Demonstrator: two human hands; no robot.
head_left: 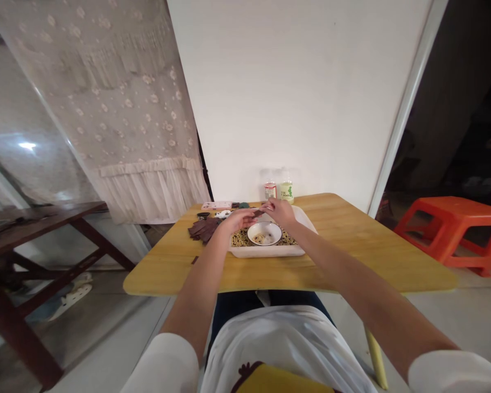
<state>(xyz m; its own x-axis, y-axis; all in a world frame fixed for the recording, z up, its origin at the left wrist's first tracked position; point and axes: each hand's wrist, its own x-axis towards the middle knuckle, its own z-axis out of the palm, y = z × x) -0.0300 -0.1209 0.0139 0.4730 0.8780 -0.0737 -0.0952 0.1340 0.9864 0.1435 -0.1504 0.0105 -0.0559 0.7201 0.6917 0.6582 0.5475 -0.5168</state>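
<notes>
Over the far side of a white tray [265, 251], my left hand [238, 220] and my right hand [280, 212] come together. Between their fingertips is a small flat dark brown piece [258, 213], too small to name more exactly. Both hands pinch at it, the right one from slightly above. Small yellow and dark bead-like grains [240, 238] cover the tray's bottom. Among them stands a white dark-rimmed bowl [264, 233] with a few pale bits inside, just below my hands. Left of the tray lies a pile of flat brown pieces [203, 229].
Two bottles, one with a red-and-white label [270, 190] and one green-labelled [286, 191], stand against the wall. A pink case [216, 206] lies at the back left of the wooden table [352, 245]. An orange stool [454, 224] is on the right, a dark wooden bench [45, 226] on the left.
</notes>
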